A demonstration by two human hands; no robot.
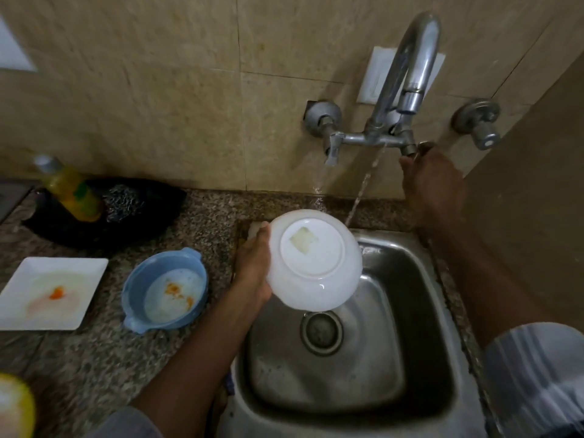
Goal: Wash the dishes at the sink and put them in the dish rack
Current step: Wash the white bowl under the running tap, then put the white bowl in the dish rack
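Observation:
My left hand (254,267) grips a white bowl (314,260) by its left rim, tilted with its underside toward me, over the steel sink (395,343). A square mark shows on the bowl's base. My right hand (433,181) is closed around the right tap handle (423,147) of the wall faucet (407,83). A thin stream of water falls from the faucet body just behind the bowl. A dirty blue bowl (166,290) and a dirty white square plate (50,292), both with orange residue, sit on the counter at left.
A yellow dish-soap bottle (71,191) and a steel scrubber (124,200) rest in a black pan (104,213) at the back left of the granite counter (94,358). A yellow-rimmed item (14,409) shows at the bottom left. A side wall (521,200) stands close on the right.

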